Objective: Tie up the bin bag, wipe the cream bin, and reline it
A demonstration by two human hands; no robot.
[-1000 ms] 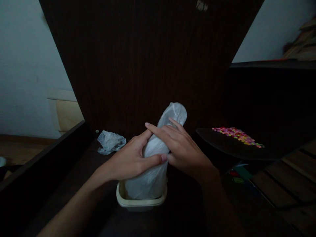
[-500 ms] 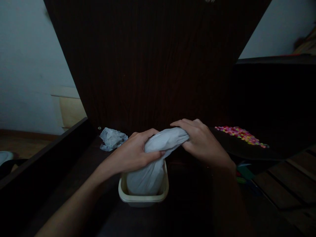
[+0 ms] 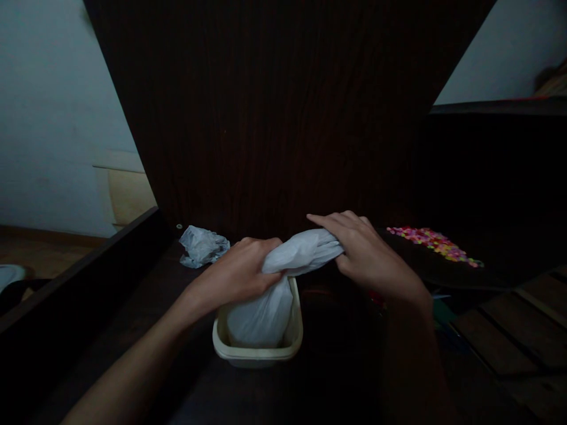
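A white plastic bag (image 3: 261, 321) bulges inside a cream-coloured rectangular tub (image 3: 257, 354) on the dark surface. Its upper part is drawn out to the right in a loose twist. My left hand (image 3: 245, 268) is wrapped round the bag just above the tub, fingers curled over it. At the far end of the twist, my right hand (image 3: 361, 245) grips the bag between thumb and fingers, with the index finger sticking out to the left. What the bag contains is hidden.
A crumpled clear plastic bag (image 3: 202, 246) lies left of the tub, near the upright dark board (image 3: 274, 130). Small colourful pieces (image 3: 432, 243) form a strip at the right. A raised dark edge (image 3: 88, 262) runs along the left, and wooden slats (image 3: 500, 342) show at lower right.
The neck of the bag is gathered more tightly between my hands. My left hand has closed further round it, and my right hand has shifted slightly right. The tub stays in place.
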